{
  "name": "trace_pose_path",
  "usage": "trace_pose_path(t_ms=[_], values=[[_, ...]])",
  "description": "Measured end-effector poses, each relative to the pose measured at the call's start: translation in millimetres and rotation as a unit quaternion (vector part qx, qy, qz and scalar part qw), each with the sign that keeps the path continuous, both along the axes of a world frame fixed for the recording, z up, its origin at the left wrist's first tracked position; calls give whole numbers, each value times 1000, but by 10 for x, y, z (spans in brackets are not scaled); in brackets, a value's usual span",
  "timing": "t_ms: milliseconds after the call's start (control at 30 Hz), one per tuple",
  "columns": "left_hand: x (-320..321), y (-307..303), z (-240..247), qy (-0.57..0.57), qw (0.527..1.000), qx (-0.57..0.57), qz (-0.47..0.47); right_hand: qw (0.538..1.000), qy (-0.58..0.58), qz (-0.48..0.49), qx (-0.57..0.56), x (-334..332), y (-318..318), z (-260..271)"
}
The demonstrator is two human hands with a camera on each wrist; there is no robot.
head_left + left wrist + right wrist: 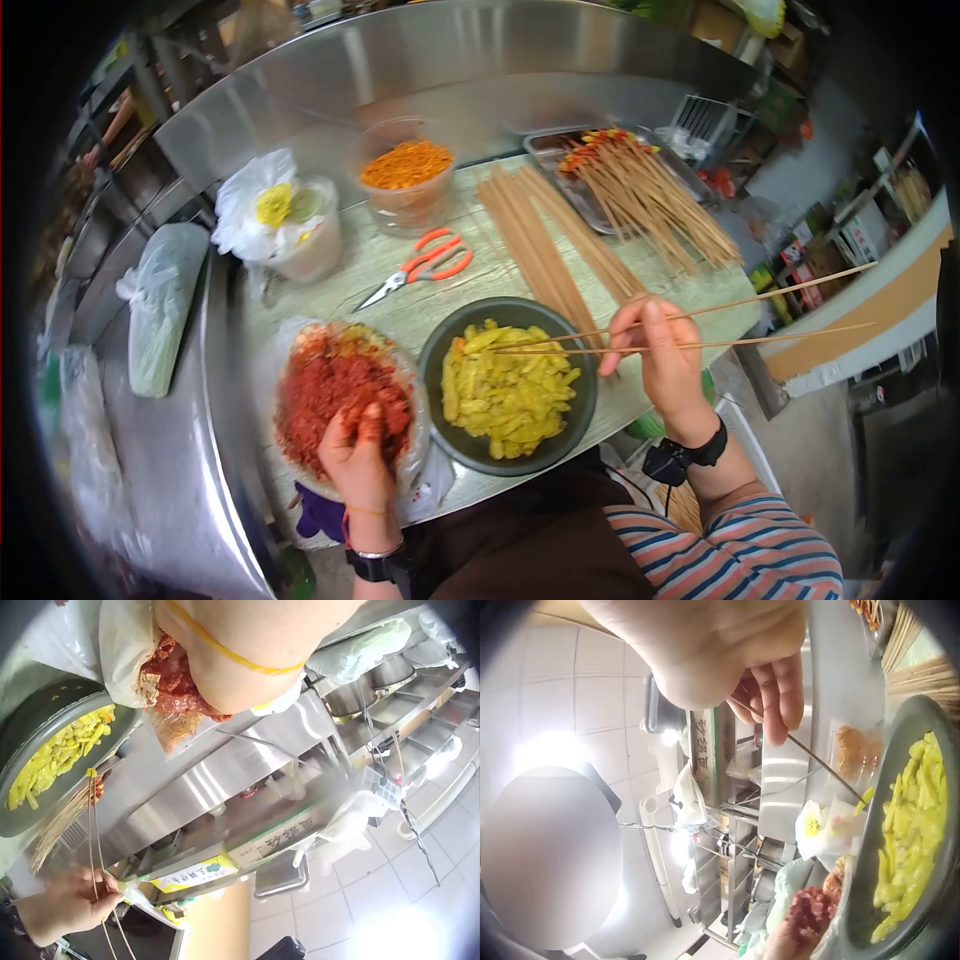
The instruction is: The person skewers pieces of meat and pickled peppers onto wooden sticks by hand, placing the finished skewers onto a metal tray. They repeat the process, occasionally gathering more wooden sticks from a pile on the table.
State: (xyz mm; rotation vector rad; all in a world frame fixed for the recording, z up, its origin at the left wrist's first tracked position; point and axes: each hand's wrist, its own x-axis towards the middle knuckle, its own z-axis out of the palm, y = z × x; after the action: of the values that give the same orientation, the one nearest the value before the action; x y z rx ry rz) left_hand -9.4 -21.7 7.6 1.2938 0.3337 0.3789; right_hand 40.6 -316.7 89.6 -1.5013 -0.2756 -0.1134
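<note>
My right hand (pixel 660 350) holds two thin bamboo skewers (pixel 790 290). They reach over a dark round bowl (pixel 586 420) of yellow-green pickled-looking pepper pieces (pixel 510 390). At the skewers' tips, the left wrist view shows a small yellow-green piece (pixel 91 772). To the bowl's left, a plastic-lined container holds red seasoned meat (pixel 315 390). My left hand (pixel 362 470) is over its near side, fingers curled with thumb and fingertips pinching a bit of the red meat; its palm side is partly hidden.
Orange-handled scissors (pixel 420 270) lie behind the bowls. A tub of orange shreds (pixel 405 170) and a bag-topped tub (pixel 310 245) stand farther back. Bundles of bare skewers (pixel 535 255) and a tray (pixel 540 150) with loaded skewers (pixel 650 190) are at the right. A wrapped bag (pixel 165 310) lies left.
</note>
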Motion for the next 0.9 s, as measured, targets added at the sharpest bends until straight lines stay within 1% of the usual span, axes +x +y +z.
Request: trace_pose_path(t_ms=[33,100,167,200,233,300,333,433,467,500,567,700,733,800,833,867,900], values=[[5,18,-49,-21,998,54,1,999,8,7,32,2,55,-1],[-10,32,-73,-35,999,33,-9,997,6,42,59,-2,220,4],[-35,65,-67,-49,997,-39,-54,994,-42,84,52,-51,422,13],[-43,66,-35,-61,993,-77,-64,990,-40,116,62,-68,502,1],[-46,60,-3,-73,988,-114,-75,990,-40,120,64,-60,575,-6],[-50,78,9,-70,990,-93,-85,976,-143,165,-23,-45,695,-24],[-54,82,9,-65,990,-73,-97,976,-143,166,-22,-42,734,-31],[-52,79,-8,-64,991,-59,-106,954,-221,177,-96,-12,832,-41],[-52,67,23,-60,988,-92,-105,954,-220,185,-87,-7,849,-52],[-52,59,35,-60,989,-91,-104,954,-221,185,-87,-5,855,-64],[-46,47,48,-25,991,-102,-89,959,-204,186,-67,2,853,-82],[-13,26,51,-14,991,-107,-82,965,-184,180,-51,31,811,-98],[-3,14,45,-15,994,-89,-59,967,-176,177,-46,36,801,-99],[9,1,25,-14,998,-60,-29,971,-168,167,-45,38,770,-105],[14,1,1,-12,998,-53,-23,974,-163,153,-25,35,740,-106],[23,7,-11,-5,997,-75,-28,978,-158,137,-7,23,680,-99],[14,-7,34,2,996,-86,-34,979,-157,126,-14,18,604,-76]])
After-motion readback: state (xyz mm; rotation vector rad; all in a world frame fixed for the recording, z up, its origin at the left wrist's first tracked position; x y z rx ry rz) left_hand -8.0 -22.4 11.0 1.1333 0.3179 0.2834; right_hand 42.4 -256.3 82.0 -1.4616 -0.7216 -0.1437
